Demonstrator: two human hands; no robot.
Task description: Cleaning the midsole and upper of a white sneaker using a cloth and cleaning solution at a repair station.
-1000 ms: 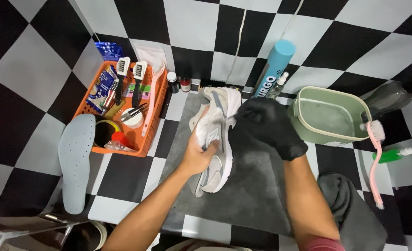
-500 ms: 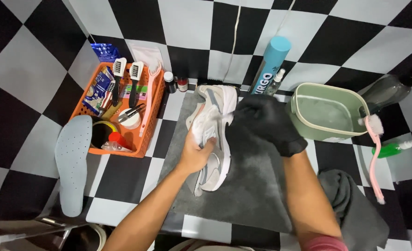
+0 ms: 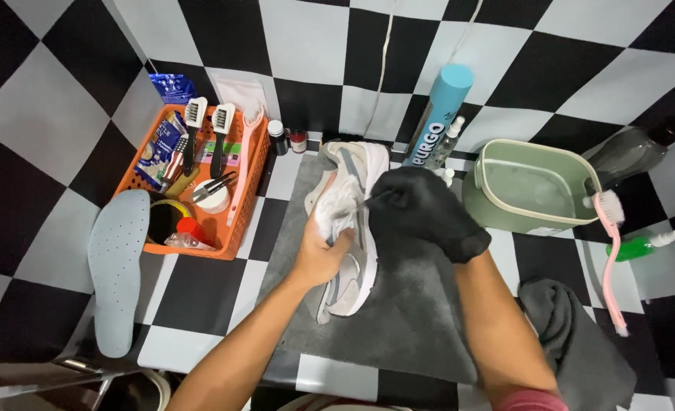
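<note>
A: Item one, centre?
B: Pale sneaker (image 3: 350, 251), lying lengthwise on a grey mat (image 3: 413, 320) spread over the black-and-white checkered floor (image 3: 41, 114).

A: Hands on it?
B: Left hand (image 3: 324, 251), bare, clasped around the sneaker's upper at mid-length. Right hand (image 3: 421, 213), in a black glove, closed around a thin tool whose tip touches the sneaker; the tool itself is too small to identify.

A: Left side stock?
B: Orange basket (image 3: 245, 209) holding two brushes (image 3: 204, 137), a pink brush, a white tub and packets. Grey insole (image 3: 115, 266) flat on the floor just beside it. Two small bottles (image 3: 286, 139) between basket and mat.

A: Right side?
B: Green basin (image 3: 531, 190) with pale rim, near the mat. Blue cylinder can (image 3: 438, 114) and a small spray bottle leaning at the wall behind the sneaker. Pink long-handled brush (image 3: 611, 259) resting against the basin, green bottle (image 3: 638, 247) beside it, crumpled grey cloth (image 3: 581, 342) at the mat's right edge.
</note>
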